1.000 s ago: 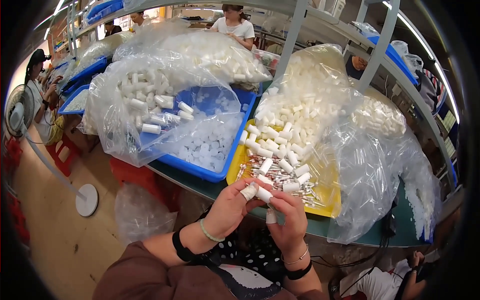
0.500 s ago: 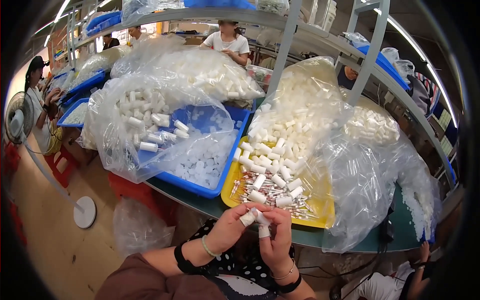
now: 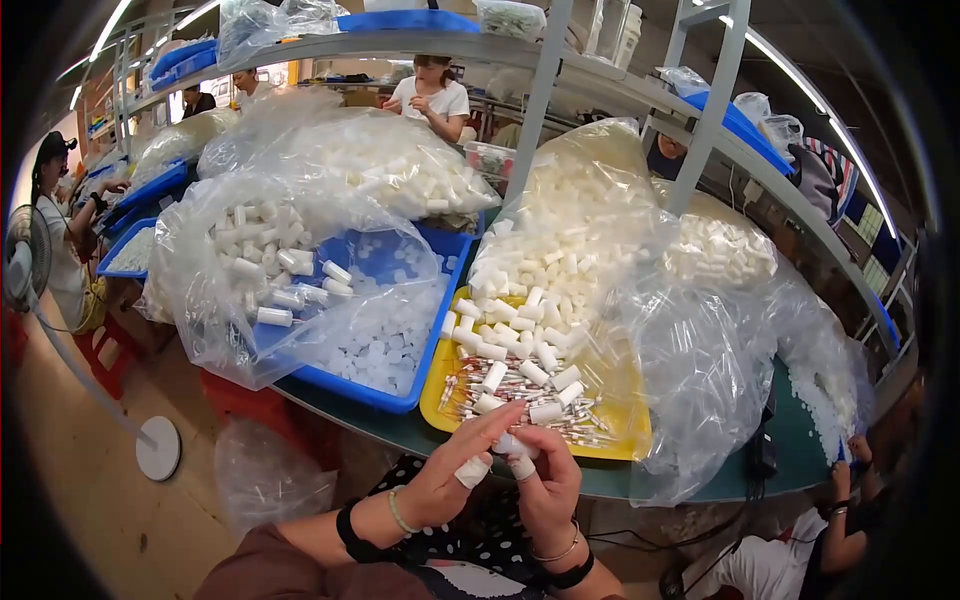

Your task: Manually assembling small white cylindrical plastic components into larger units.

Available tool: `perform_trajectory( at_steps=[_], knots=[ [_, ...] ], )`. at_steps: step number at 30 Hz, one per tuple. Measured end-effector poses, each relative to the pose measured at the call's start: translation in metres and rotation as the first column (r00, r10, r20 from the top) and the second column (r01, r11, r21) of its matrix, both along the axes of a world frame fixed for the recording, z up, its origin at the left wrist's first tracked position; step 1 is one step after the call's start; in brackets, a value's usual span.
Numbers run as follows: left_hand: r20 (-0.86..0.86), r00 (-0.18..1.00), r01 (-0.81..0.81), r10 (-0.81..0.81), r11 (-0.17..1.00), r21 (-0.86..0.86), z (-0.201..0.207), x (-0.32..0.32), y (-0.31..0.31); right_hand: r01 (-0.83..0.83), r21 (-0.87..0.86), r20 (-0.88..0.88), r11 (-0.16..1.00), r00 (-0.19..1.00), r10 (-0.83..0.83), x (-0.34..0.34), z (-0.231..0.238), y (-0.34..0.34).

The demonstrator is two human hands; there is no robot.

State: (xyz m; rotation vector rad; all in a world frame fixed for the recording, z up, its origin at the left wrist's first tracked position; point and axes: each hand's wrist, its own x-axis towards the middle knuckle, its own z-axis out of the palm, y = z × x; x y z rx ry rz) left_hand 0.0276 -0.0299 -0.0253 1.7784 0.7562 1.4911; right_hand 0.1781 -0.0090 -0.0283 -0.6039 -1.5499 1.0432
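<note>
My right hand [image 3: 548, 490] pinches a small white cylinder [image 3: 514, 444] between thumb and fingers, just in front of the yellow tray [image 3: 432, 404]. Against the cylinder's far side lies my left hand [image 3: 440, 480], its fingers stretched out straight and its thumb apart. Both thumbs wear white wraps. Beyond my fingers, the tray holds many thin red-and-white sticks [image 3: 520, 390] with loose white cylinders [image 3: 566, 378] on top. Part of the held piece is hidden by my fingers.
Left of the yellow tray stands a blue tray [image 3: 400, 402] with small translucent caps [image 3: 375, 345] and an open bag of white cylinders [image 3: 250, 240]. Large clear bags [image 3: 690, 360] crowd the right. Grey shelf posts [image 3: 540, 100] rise behind. A fan [image 3: 25, 262] stands left; co-workers sit around.
My left fingers have straightened from a pinch to lie flat against the piece, and the left thumb has drawn away from it. The whole view has shifted slightly.
</note>
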Motion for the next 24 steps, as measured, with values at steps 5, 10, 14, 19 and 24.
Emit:
perform_trajectory(
  at_steps=[5, 10, 14, 19, 24],
  knots=[
    [-0.187, 0.982, 0.012, 0.013, 0.991, 0.131, 0.008, 0.004, -0.002, 0.108, 0.253, 0.185, 0.961, 0.970, -0.158, -0.001, 0.000, -0.001],
    [0.089, 0.970, 0.234, -0.228, 0.970, -0.066, -0.004, 0.016, -0.003, 0.082, 0.205, 0.064, 0.975, 0.993, -0.097, 0.003, -0.010, -0.001],
    [0.452, 0.840, 0.449, -0.300, 0.852, -0.269, -0.017, 0.028, -0.002, 0.154, 0.232, 0.160, 0.960, 0.968, -0.194, -0.002, -0.012, -0.005],
    [0.493, 0.827, 0.443, -0.271, 0.854, -0.273, -0.015, 0.039, -0.005, 0.151, 0.214, 0.086, 0.965, 0.981, -0.173, -0.001, -0.004, -0.011],
    [0.434, 0.859, 0.392, -0.272, 0.894, -0.215, -0.009, 0.034, -0.013, 0.016, 0.228, 0.124, 0.974, 0.991, -0.045, 0.003, 0.004, -0.009]
  ],
)
